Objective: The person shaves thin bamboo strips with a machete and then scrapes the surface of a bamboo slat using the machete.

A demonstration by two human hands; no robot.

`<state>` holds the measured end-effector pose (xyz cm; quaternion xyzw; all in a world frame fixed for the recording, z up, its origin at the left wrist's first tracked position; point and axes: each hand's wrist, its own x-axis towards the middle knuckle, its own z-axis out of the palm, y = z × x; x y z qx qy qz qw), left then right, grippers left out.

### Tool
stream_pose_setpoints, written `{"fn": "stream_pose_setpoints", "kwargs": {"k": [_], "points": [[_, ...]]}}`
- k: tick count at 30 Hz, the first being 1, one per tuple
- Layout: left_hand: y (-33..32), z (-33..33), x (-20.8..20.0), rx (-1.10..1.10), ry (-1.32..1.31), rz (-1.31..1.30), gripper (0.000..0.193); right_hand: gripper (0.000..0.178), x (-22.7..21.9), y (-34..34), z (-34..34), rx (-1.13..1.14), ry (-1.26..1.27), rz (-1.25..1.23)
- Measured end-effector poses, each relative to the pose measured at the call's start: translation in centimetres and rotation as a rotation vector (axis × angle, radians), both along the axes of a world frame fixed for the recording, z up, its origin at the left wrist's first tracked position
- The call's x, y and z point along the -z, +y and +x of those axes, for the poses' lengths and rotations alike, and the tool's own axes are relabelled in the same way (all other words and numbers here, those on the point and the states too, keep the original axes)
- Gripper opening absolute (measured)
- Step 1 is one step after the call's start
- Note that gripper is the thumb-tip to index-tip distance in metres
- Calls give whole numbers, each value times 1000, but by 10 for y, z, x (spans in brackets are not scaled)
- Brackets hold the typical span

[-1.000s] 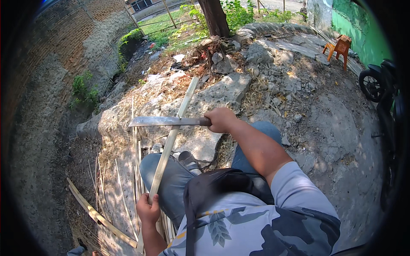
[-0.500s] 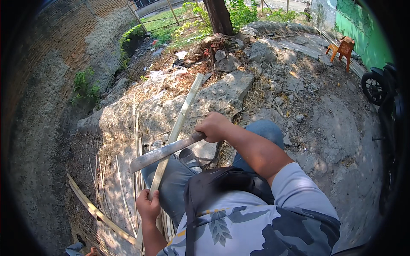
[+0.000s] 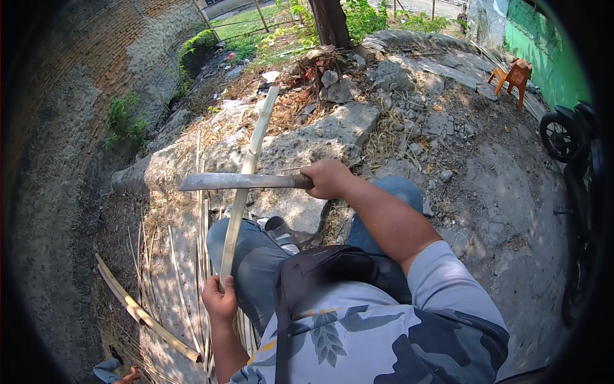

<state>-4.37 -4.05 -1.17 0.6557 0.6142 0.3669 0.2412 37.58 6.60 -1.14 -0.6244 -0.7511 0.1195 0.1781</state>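
A long pale bamboo strip [image 3: 255, 144] slants up and away from my left hand [image 3: 219, 298], whose fingers and thumb are closed round its near end beside my left knee. My right hand [image 3: 325, 180] grips the dark handle of a machete [image 3: 224, 182]. Its broad, worn grey blade points left and lies across the strip at about mid-length. The blade hides a short piece of the strip; whether its edge bites into the bamboo I cannot tell.
Several thin bamboo strips [image 3: 176, 269] lie on the ground at left, beside thicker split bamboo [image 3: 146, 315]. Ahead are a concrete slab [image 3: 339, 131], rubble and a tree trunk [image 3: 329, 24]. An orange chair [image 3: 515, 78] and a motorcycle [image 3: 563, 134] stand at right. Another person's hand [image 3: 131, 374] shows at lower left.
The machete has swung from a slant to nearly level, its tip higher and further left. The strip's far end has moved left and up, and my right hand has shifted slightly.
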Motion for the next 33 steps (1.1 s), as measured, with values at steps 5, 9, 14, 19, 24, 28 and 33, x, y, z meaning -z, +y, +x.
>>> {"fn": "stream_pose_setpoints", "kwargs": {"k": [5, 9, 14, 19, 24, 28, 33], "points": [[0, -12, -6, 12, 165, -3, 33, 19, 0, 0, -4, -155, -101, 46], [-4, -12, -14, 20, 250, -11, 32, 18, 2, 4, 1, -181, -194, 80], [-1, -20, 1, -1, 153, 8, 35, 17, -8, 0, 10, -28, -130, 75], [1, -12, -2, 30, 170, -2, 36, 20, -3, 0, 14, 66, -82, 9], [-2, -9, -1, 11, 199, 29, 35, 21, -4, -2, 1, -49, -73, 7], [-5, -8, -8, 2, 205, -38, 34, 21, 1, 0, -7, -146, -146, -6], [-5, -12, -7, 1, 220, -19, 34, 16, 3, 3, -5, -183, -169, 63]]}}
